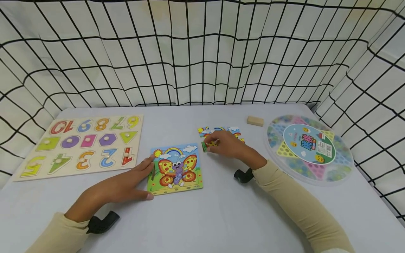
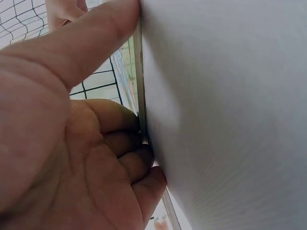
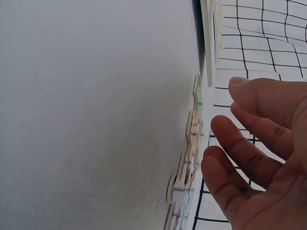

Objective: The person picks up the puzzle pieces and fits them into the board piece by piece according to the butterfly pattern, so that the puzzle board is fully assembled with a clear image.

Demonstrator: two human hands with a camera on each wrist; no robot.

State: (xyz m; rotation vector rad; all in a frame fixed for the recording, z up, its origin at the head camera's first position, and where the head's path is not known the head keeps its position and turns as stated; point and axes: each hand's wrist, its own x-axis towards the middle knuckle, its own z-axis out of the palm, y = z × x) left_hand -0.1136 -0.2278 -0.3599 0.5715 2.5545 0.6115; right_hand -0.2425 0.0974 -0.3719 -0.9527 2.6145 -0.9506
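A square butterfly puzzle board [image 1: 186, 161] lies flat on the white table. My left hand [image 1: 126, 184] rests at its left side, the thumb by the near left corner and the fingers along the left edge. In the left wrist view, the thumb and fingertips of that hand [image 2: 86, 158] touch the board's edge. Farther right, several loose puzzle pieces [image 1: 235, 130] lie in a group with bright printed pictures. Over them hovers my right hand [image 1: 226, 144], partly hiding them. The right wrist view has its fingers loosely bent beside the pieces [image 3: 189, 143], with nothing between them.
A wooden board of knobbed numbers and shapes [image 1: 82, 151] lies on the left. On the right is a round, clear-covered game box [image 1: 308, 144]. A small wooden block [image 1: 255, 121] sits behind the right hand. Black netting [image 1: 190, 52] encloses the table's back and sides.
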